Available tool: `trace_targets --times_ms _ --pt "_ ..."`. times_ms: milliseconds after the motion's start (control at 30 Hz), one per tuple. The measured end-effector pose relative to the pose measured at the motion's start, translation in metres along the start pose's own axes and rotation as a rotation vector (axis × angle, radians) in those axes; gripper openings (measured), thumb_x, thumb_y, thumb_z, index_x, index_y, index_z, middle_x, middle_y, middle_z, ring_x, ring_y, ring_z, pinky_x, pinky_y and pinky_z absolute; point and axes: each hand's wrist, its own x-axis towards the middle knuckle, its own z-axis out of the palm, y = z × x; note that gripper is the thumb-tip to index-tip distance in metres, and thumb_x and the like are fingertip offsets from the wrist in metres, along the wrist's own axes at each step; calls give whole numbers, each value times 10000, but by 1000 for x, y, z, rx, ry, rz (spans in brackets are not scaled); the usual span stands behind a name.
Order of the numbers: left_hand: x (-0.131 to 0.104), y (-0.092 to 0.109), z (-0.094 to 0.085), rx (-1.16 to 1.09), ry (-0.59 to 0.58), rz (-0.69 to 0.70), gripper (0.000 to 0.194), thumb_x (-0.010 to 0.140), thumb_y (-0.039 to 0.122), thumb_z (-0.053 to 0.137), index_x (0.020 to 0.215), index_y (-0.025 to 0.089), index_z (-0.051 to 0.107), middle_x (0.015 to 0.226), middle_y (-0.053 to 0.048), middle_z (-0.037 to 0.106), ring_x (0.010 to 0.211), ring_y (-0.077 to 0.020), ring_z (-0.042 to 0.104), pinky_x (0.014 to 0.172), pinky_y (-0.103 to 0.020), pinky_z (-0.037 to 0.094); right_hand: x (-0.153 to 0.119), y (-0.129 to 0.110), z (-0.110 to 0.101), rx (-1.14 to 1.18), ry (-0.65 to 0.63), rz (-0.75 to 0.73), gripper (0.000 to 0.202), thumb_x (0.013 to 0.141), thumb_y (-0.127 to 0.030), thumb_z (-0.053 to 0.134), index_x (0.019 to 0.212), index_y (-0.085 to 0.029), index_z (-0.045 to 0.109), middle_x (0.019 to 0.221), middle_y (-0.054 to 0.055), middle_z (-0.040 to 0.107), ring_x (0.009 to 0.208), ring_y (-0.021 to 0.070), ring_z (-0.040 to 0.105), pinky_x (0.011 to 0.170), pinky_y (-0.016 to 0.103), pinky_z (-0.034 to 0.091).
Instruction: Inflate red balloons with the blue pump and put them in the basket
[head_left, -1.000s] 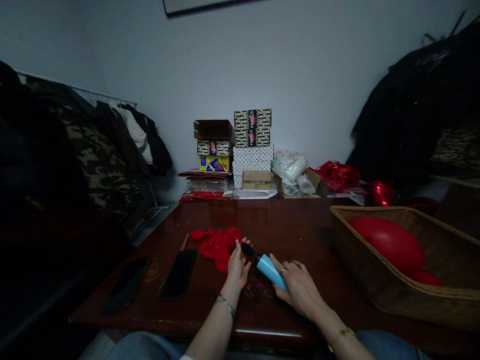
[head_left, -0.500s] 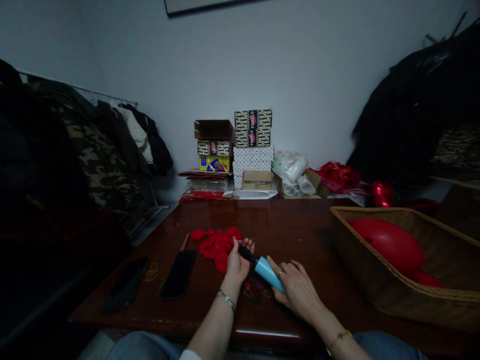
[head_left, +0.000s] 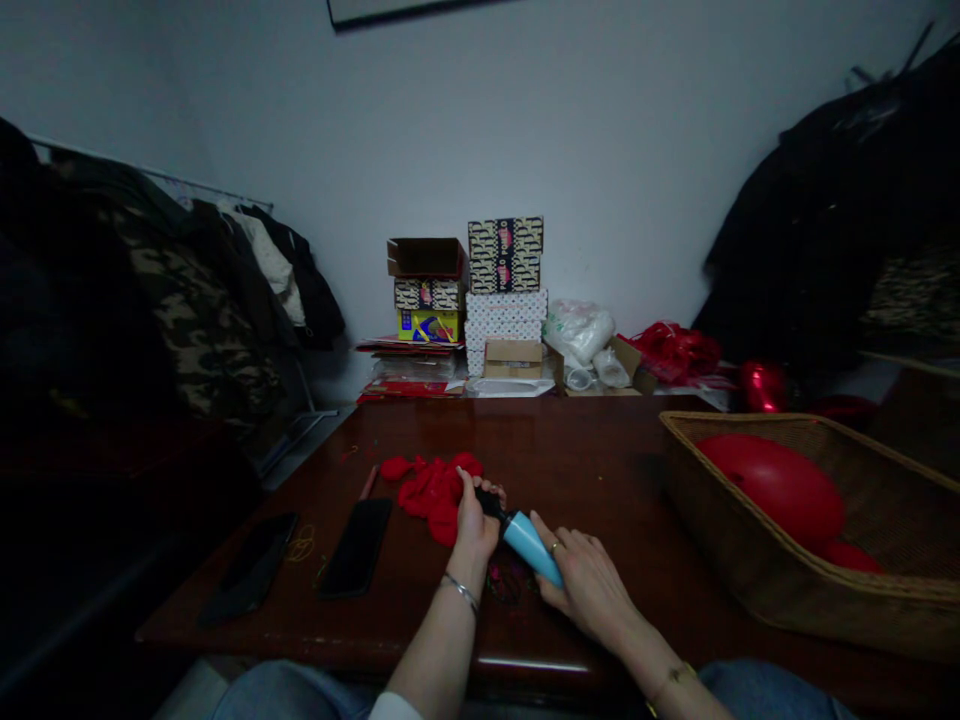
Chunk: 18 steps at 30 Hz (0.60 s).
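A light-blue hand balloon pump [head_left: 531,548] slants over the table between my hands. My left hand [head_left: 474,518] is closed around its black end, thumb pointing up. My right hand [head_left: 592,580] grips the blue barrel at its lower end, the index finger lying along it. Just beyond my left hand is a pile of limp red balloons [head_left: 431,497] on the wood. Small coloured bands [head_left: 504,583] lie beneath the pump, partly hidden by it and my right hand.
A wicker basket [head_left: 739,570] at the right holds an inflated red balloon [head_left: 776,488] and another partly hidden red one. To the left lie two dark phones [head_left: 356,548] and yellow rubber bands [head_left: 301,543]. Stacked boxes [head_left: 506,320] stand beyond the table's far edge.
My left fingers have curled around the pump's black end, where they were more open before. Both hands and the pump have shifted slightly left.
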Motion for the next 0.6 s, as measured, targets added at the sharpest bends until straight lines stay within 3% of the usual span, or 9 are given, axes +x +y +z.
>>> trace_targets --times_ms 167,433,600 --pt "-2 -3 1 41 -27 9 382 726 526 638 735 169 501 627 21 485 534 -82 498 524 -199 466 -1 -8 0 15 -21 71 725 780 -268 492 1447 -206 212 1035 89 594 923 244 531 810 366 372" --pt "7 -3 -1 144 29 40 400 733 506 649 703 172 431 568 57 375 429 -45 347 359 -142 283 -3 -17 4 16 -11 81 752 793 -286 531 1453 -213 179 1058 86 598 943 254 540 822 375 381" --pt "5 -3 0 189 -23 51 407 742 538 618 735 165 454 604 38 418 472 -54 395 403 -152 347 -4 -19 7 -38 21 108 622 824 -326 521 1403 -226 318 1055 90 606 934 251 561 807 367 386"
